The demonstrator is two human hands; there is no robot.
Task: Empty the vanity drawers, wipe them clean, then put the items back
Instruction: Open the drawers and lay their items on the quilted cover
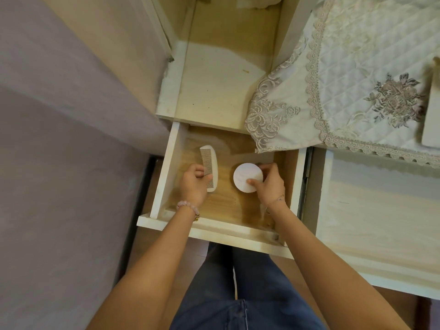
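A person is standing over an open vanity drawer point(214, 231), and both bare arms are reaching down into it. The left hand point(194, 181) is gripping a white comb point(210, 158) by its lower end, fingers curling round the spine while the teeth are facing left toward the drawer's side wall. Whether the comb is resting on the wooden drawer floor or hanging just above it cannot be told. The right hand point(270, 181) is grasping a round white jar point(245, 176) near the middle of the drawer, with the thumb pressing on its lid and the other fingers wrapping round its far edge. The comb and the jar are lying near each other but apart, with bare wood showing between them.

A pink beaded bracelet point(188, 207) is sitting on the left wrist and a thin chain bracelet point(277, 200) on the right. Blue jeans point(238, 294) are showing below the drawer front.

Beyond the drawer, a second open compartment point(214, 91) with a pale wooden floor is lying in view. To the right, a quilted lace-trimmed cloth point(357, 67) with an embroidered flower is covering the counter point(369, 210), and its lace corner is hanging over the drawer's back right corner. A flat white object point(432, 110) is lying on the cloth at the frame's right edge. A lilac wall point(59, 139) is filling the left side.
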